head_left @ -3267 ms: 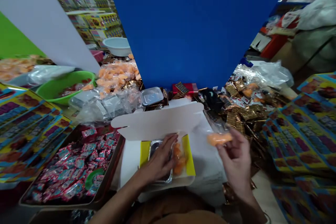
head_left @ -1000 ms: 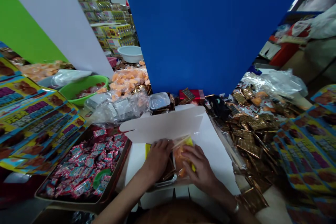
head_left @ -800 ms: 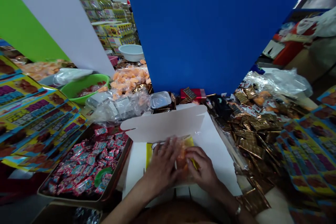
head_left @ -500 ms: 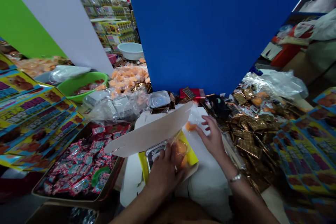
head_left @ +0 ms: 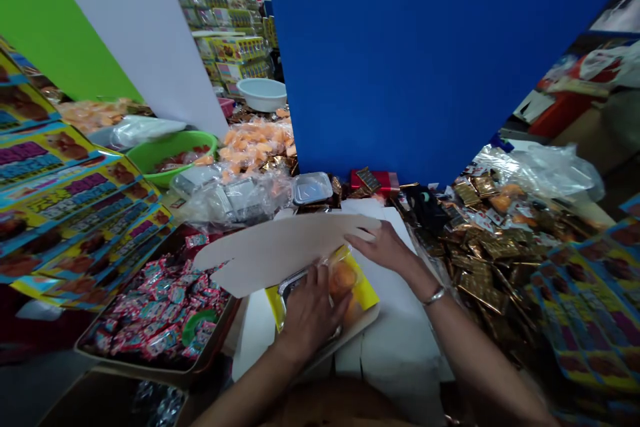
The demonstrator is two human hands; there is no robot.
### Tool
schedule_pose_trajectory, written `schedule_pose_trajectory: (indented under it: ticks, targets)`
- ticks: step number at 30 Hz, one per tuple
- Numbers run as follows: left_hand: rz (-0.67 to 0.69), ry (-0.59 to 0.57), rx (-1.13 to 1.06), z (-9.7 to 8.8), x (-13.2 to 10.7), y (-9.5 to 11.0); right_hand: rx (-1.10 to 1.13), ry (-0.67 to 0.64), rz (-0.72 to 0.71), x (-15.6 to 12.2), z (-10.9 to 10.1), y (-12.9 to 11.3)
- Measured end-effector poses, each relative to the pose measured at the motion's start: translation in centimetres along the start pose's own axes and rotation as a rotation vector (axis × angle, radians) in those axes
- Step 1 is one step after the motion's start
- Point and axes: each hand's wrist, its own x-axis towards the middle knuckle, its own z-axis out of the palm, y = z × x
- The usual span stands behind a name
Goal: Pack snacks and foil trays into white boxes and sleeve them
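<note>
A yellow carton [head_left: 369,295] lies open before me, its long white lid flap [head_left: 280,247] raised. Inside are a foil tray [head_left: 286,288], partly covered, and an orange item in clear wrap [head_left: 344,277]. My left hand [head_left: 311,303] rests over these contents, fingers spread and pressing down. At the flap's right end, my right hand [head_left: 383,245] has its thumb on the near side and its fingers behind, gripping the edge. A metal bracelet [head_left: 434,295] circles the right wrist. White card [head_left: 395,320] lies beneath the carton.
Left stands a box of pink-wrapped sweets [head_left: 160,307] holding a green scoop [head_left: 199,325]. Gold-wrapped packets [head_left: 483,273] pile up at right. Printed cartons [head_left: 75,213] flank both sides. Behind are a clear plastic tray [head_left: 313,188], a green basin [head_left: 170,153] and a blue panel [head_left: 425,67].
My right hand has moved from beside an orange piece on the white card to the flap's right end and closed on it. My left hand stays over the carton's contents. The view has shifted slightly.
</note>
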Motion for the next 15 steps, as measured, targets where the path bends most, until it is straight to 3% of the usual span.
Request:
schedule_pose_trajectory:
  ticks: [8, 12, 15]
  targets:
    - [-0.16, -0.218, 0.08, -1.1, -0.3, -1.7, -0.152, 0.145, 0.131, -2.4, 2.7, -1.3]
    - [-0.147, -0.219, 0.033, -0.3, -0.1, -2.2, -0.071, 0.242, 0.121, -4.1, 4.4, -1.7]
    - [-0.119, -0.127, -0.152, 0.6, 0.4, -2.1, -0.037, 0.251, 0.035, -5.6, 5.3, -0.7]
